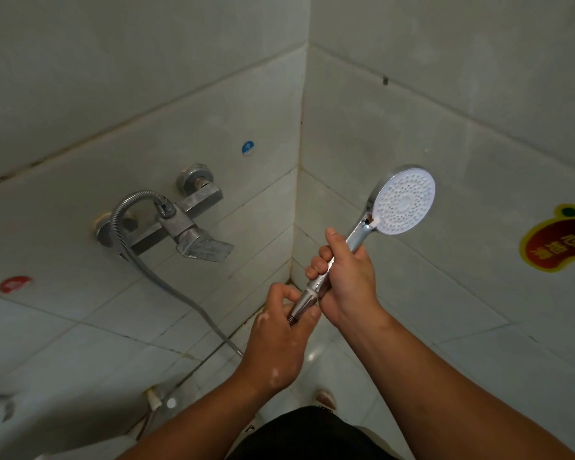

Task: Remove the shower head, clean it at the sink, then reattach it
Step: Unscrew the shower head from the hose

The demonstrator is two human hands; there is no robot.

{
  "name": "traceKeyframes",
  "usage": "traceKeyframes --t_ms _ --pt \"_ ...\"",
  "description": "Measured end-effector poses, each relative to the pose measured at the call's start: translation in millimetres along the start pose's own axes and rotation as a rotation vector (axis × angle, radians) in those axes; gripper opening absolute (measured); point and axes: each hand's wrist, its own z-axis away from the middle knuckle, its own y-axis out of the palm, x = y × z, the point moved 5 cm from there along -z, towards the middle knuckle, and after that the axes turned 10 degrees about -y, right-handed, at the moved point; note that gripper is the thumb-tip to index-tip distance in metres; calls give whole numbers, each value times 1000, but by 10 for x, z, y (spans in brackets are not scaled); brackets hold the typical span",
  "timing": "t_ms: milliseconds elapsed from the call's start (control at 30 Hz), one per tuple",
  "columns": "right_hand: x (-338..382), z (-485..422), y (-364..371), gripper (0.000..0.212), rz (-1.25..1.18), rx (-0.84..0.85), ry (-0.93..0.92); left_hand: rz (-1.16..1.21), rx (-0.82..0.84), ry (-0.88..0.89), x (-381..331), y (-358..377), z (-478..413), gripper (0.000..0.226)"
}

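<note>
Head view: tiled corner (302, 134); right hand (346, 277) grips shower head (403, 200), left hand (278, 336) pinches nut (304, 302).

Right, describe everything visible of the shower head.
The shower head is a chrome handset with a round white spray face dotted with nozzles, facing the camera, and a small white tab at its neck. It tilts up to the right. The right hand grips its handle; the left hand pinches the hose nut at its base.

Chrome shower head (399, 201), white dotted face; grey tiles (445, 78).
</note>
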Motion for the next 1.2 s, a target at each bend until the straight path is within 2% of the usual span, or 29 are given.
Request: traceKeyframes --t_ms 100,300,400,467,567,700,900,1033,1200 --pt "10 5 16 17 -7 5 -8 -23 -38 44 -50 -11 20 20" --pt "53 17 18 20 57 23 -50 -158 -62 90 -96 -2 0 46" --pt "61 28 39 18 39 11 -44 -54 -67 98 -105 -13 26 35" --pt "70 30 59 16 28 7 -38 23 -31 74 -102 -5 37 8" --pt "68 21 53 18 10 -11 -27 14 -36 115 -123 -17 50 17" --pt "44 18 36 23 -17 -14 -22 -45 -91 149 -111 -36 44 12" --pt "50 39 11 22 23 10 -50 -177 -66 142 -103 -9 15 39" --pt "39 32 -10 22 5 -22 -39 -88 8 97 -72 -3 21 13" --pt "42 50 17 24 -17 -10 -33 -83 -63 169 -88 -28 68 11"
